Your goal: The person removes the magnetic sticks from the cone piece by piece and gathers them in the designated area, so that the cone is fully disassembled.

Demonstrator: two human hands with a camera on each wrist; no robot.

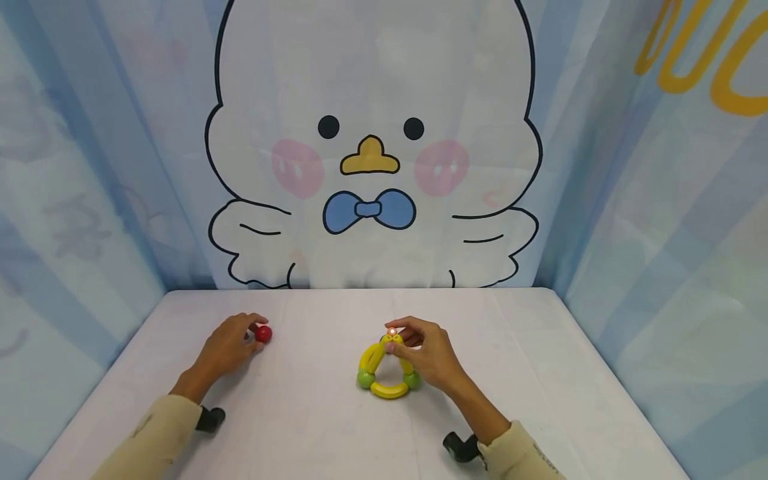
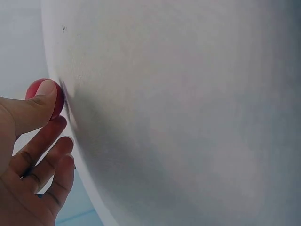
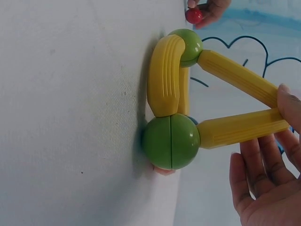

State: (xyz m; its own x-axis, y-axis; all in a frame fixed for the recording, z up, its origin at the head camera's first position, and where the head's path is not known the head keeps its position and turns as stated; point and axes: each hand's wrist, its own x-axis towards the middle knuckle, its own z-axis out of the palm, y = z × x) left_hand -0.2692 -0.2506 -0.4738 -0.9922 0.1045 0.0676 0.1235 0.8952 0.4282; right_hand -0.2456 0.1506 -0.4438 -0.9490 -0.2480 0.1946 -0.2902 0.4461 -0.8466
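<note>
On the left side of the table, my left hand [image 1: 231, 343] pinches a small red ball [image 1: 263, 334] between thumb and finger; in the left wrist view the ball [image 2: 57, 100] is against the white tabletop, the other fingers spread below. Near the middle stands a toy frame of yellow rods [image 1: 389, 390] joined by green balls [image 1: 365, 379]. My right hand [image 1: 433, 353] grips its top, where two sloping rods [image 3: 242, 129] meet. The right wrist view shows a curved rod [image 3: 164, 77] between two green balls [image 3: 170, 141] at the base. A small bright spot [image 1: 392, 331] shows at the fingertips.
A white cloth covers the table [image 1: 312, 427]. Behind its far edge hangs a curtain [image 1: 372, 253] with a cartoon bird, and blue-white curtains [image 1: 78, 200] line both sides. A black wrist device [image 1: 461, 447] sits below the right sleeve, another [image 1: 211, 419] by the left.
</note>
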